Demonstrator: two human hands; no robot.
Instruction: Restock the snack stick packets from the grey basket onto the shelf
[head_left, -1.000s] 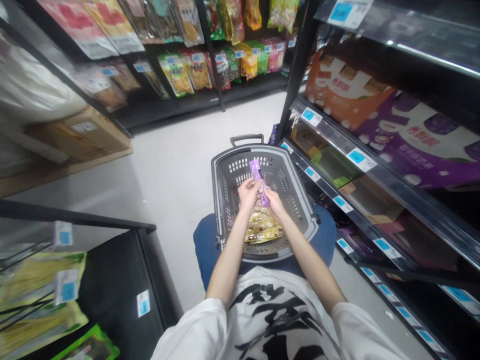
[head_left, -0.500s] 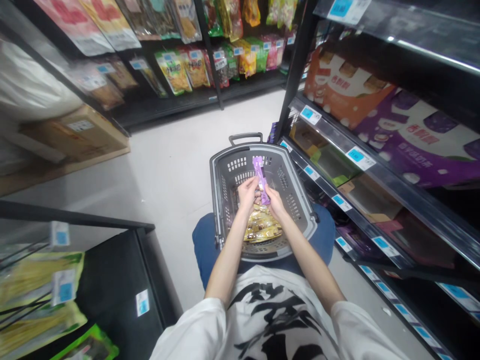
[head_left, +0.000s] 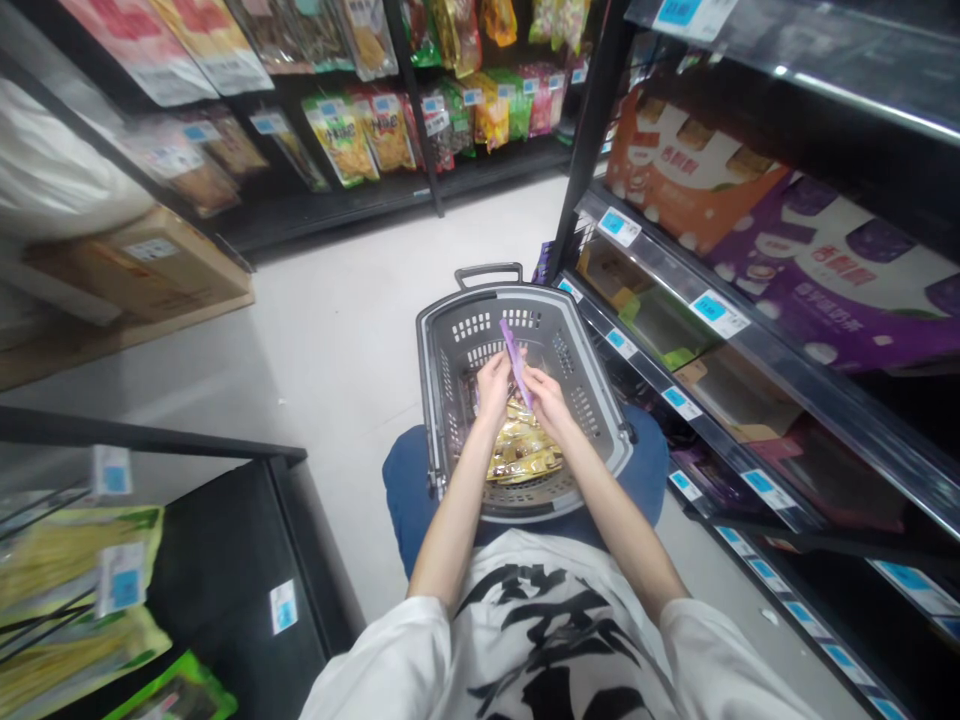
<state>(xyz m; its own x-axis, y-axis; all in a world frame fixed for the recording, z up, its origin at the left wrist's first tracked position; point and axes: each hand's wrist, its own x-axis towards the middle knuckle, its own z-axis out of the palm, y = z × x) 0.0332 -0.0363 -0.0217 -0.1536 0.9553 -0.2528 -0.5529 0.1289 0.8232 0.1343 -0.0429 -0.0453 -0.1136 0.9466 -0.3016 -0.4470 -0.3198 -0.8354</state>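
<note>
A slim purple packet point(head_left: 514, 355) is held between my two hands, above a dark grey shopping basket point(head_left: 429, 390) that rests on my lap. My left hand point(head_left: 495, 382) is closed on the packet's left side. On its right, lower part, my right hand point(head_left: 544, 395) pinches it with thumb and fingers. The packet stands nearly edge-on to me, so its print is hidden. Below my hands, several shiny gold packets point(head_left: 525, 455) lie in the basket. My wrists partly cover them.
Shelving with price tags and purple boxed goods point(head_left: 855, 290) runs close along my right. Hanging snack bags point(head_left: 341, 140) fill the rack ahead. A cardboard box point(head_left: 142, 265) sits at the left, and a black shelf point(head_left: 232, 560) stands near my left side.
The purple packet has turned from showing its broad face to nearly edge-on, its top leaning left. Both hands have stayed over the basket with their grip on it.
</note>
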